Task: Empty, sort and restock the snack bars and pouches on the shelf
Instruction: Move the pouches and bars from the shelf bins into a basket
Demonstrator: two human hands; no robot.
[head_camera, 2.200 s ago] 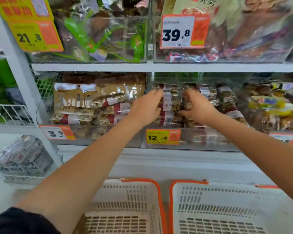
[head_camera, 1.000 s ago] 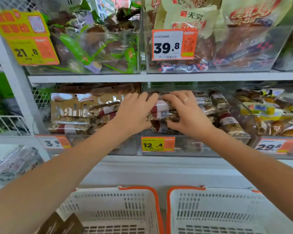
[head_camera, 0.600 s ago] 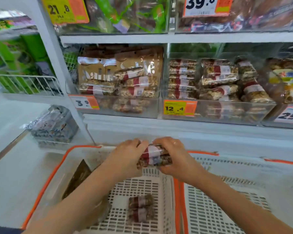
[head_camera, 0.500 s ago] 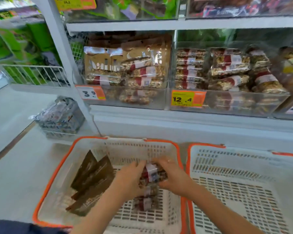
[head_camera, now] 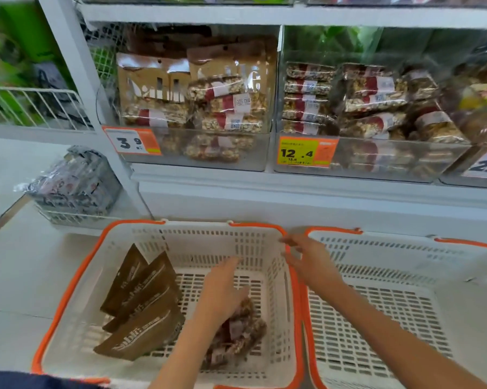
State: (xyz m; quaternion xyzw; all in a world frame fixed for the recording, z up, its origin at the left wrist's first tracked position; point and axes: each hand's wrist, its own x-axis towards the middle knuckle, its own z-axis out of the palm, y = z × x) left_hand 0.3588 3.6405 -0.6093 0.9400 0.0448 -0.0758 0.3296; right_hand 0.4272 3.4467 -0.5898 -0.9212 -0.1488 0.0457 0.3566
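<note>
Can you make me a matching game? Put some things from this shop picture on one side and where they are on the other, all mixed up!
Things:
1. brown pouches
2. snack bars
3. 12.4 tag
4. right hand

Places:
A. on the front of a clear shelf bin
B. leaning in the left part of the left basket
C. over the rim between the two baskets
D. piled on the left basket's floor, under the left hand

Pairs: 1-B, 2-D, 3-A, 4-C
</note>
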